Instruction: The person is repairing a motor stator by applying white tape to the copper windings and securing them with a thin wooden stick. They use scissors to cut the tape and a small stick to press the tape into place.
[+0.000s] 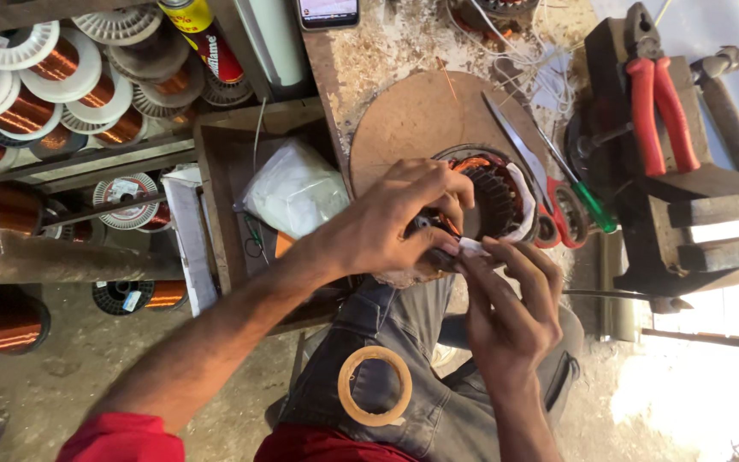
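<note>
Lap: a tan tape ring (375, 386) rests flat on the grey trousers, nearest the camera, touched by neither hand.
Right hand (513, 310): fingers drawn together, pinching a small white slip of insulating paper (472, 247) at its tips, pointing up and left.
Left hand (395, 224): curled over the near-left rim of the stator (493, 198), fingertips pressing down on copper winding wires beside the slip.
Key relation: the slip lies just ahead of the right fingertips, touching the stator's near edge; both hands meet there, the right one nearer the paper.
Stator: sits at the surface's near edge, bore facing up.
Beyond: scissors (540, 184), green-handled screwdriver (588, 201), red pliers (659, 107) on the vise.
</note>
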{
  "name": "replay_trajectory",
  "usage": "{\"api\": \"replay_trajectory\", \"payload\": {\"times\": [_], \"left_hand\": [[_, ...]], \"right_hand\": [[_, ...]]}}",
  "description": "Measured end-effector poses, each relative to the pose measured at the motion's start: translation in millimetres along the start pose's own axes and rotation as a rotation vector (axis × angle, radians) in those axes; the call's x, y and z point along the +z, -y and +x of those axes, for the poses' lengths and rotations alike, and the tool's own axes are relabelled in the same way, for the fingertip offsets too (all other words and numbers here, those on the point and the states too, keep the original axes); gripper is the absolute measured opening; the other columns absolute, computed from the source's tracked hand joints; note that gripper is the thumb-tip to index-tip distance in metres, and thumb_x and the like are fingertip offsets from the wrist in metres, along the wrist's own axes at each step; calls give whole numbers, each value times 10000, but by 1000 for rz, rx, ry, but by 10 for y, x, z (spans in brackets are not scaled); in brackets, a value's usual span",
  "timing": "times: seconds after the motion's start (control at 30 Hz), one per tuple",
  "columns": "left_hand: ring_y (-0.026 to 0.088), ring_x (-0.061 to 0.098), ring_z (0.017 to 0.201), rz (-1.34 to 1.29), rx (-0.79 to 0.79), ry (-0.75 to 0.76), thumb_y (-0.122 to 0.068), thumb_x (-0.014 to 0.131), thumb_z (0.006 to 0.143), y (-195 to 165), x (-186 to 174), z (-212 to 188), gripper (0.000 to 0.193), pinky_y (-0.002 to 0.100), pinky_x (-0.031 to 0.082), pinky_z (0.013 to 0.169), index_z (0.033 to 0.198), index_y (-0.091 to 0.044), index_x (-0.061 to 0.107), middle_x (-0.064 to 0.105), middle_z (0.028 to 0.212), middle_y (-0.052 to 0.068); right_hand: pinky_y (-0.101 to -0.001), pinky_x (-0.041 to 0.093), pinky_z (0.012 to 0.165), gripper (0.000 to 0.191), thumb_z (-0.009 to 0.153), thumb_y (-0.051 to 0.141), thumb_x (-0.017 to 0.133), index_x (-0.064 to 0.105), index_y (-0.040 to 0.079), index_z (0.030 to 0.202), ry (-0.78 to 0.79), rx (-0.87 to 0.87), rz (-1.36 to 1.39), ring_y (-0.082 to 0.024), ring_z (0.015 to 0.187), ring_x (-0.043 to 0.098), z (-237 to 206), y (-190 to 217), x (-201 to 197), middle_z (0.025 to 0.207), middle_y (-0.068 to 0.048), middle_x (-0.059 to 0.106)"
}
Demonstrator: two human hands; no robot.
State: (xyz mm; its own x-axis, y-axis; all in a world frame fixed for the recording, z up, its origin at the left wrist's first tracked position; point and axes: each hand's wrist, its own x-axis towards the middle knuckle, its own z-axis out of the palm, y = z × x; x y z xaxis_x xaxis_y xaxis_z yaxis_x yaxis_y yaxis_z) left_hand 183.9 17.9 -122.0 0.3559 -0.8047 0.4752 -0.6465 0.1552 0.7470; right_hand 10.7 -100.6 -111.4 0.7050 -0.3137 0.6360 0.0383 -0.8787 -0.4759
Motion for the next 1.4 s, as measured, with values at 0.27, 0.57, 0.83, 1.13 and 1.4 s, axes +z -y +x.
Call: {"api": "replay_trajectory", "payload": {"times": [0.27, 0.57, 0.83, 1.13, 1.4], "left_hand": [[305, 630, 1120, -29, 58, -33, -12, 791, 822, 51, -34, -14, 384, 454, 470, 1033, 1153, -70, 605, 680, 1099, 69], [299, 661, 1097, 16, -40, -62, -47, 775, 862, -10, 28, 5, 287, 515, 439, 1227, 1064, -50, 572, 677, 1035, 78], [324, 598, 1022, 118, -112, -194, -14, 745, 894, -478, 510, -983, 254, 465, 477, 956, 1110, -72, 625, 651, 1053, 98], [302, 515, 1287, 203, -311, 385, -156, 611, 879, -553, 635, -2152, 239, 498, 313, 1170, 1077, -79, 720, 630, 1212, 112], [426, 509, 1354, 76, -348, 205, -33, 748, 886, -683, 854, -1841, 467, 540, 398, 1164, 1299, 43, 543, 589, 1339, 225]], "right_hand": [[-374, 546, 955, 283, 833, -24, 838, 775, 52, 1098, 132, -47, -94, -254, 1085, 698, 262, 0, -34, 1100, -84, 750], [-458, 434, 861, 127, 775, 49, 829, 725, 72, 846, 324, 25, -192, -268, 872, 584, 497, -23, -10, 800, -51, 657], [-407, 493, 991, 294, 796, -5, 778, 731, 21, 1085, 162, 104, -17, -269, 1110, 638, 87, -103, -242, 1079, -143, 722], [-328, 555, 852, 243, 999, 105, 629, 720, -52, 1160, 167, 787, 414, -192, 841, 743, -1240, -641, -233, 966, -162, 756], [-365, 470, 1046, 695, 960, 419, 548, 504, -36, 1484, 714, 786, 912, -261, 1218, 664, -1501, -770, -126, 1352, -198, 661]]}}
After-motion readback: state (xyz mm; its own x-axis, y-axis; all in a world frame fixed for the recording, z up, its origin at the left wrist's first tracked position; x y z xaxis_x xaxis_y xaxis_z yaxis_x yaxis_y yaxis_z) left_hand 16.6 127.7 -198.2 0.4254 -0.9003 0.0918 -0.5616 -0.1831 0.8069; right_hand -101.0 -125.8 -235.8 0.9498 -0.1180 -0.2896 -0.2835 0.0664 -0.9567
